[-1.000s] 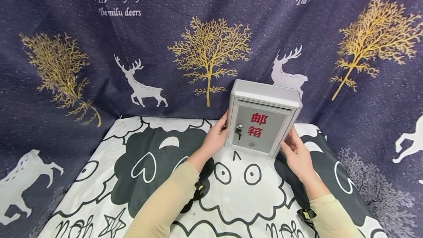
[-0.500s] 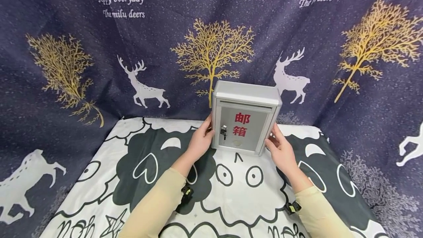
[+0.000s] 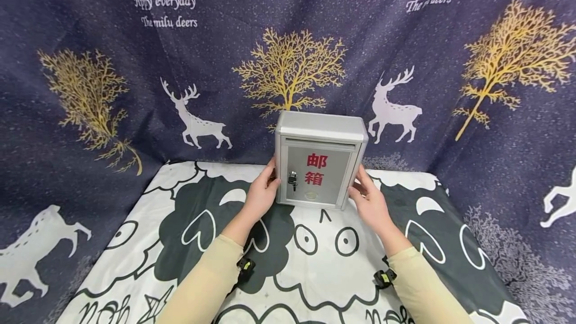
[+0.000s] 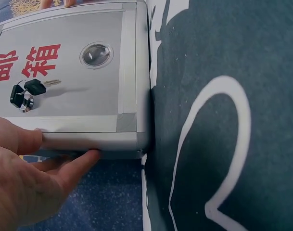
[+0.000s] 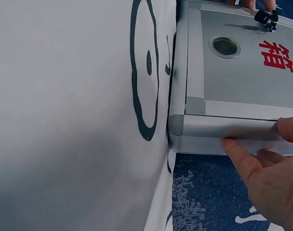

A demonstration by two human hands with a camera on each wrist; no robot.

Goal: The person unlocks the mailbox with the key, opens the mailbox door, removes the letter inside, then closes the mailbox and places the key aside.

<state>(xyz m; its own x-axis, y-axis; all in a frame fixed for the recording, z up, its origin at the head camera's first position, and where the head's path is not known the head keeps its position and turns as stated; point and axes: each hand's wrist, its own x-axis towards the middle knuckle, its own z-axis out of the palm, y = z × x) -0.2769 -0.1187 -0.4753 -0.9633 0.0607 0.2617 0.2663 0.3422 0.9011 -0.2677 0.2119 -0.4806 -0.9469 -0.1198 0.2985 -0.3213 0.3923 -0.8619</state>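
Observation:
A silver metal mailbox [image 3: 330,169] with red characters on its door stands upright at the back of the cloth in the head view. My left hand [image 3: 260,195] holds its left side, the thumb at the front edge and the fingers along the side wall. On the opposite side, my right hand [image 3: 372,206] grips the box the same way. A lock with keys [image 4: 34,87] hangs from the door near the left edge. Low on the door is a small round window [image 5: 224,47]. The box's bottom edge meets the cloth in both wrist views.
A white and dark cloth [image 3: 324,274] with cartoon sheep covers the table. Right behind the mailbox hangs a dark blue curtain [image 3: 252,29] printed with golden trees and white deer, which also hangs at both sides.
Both hands have moved the mailbox leftward along the back of the cloth, with a shorter shift in the last half second. It also looks less tilted, and the grip is unchanged.

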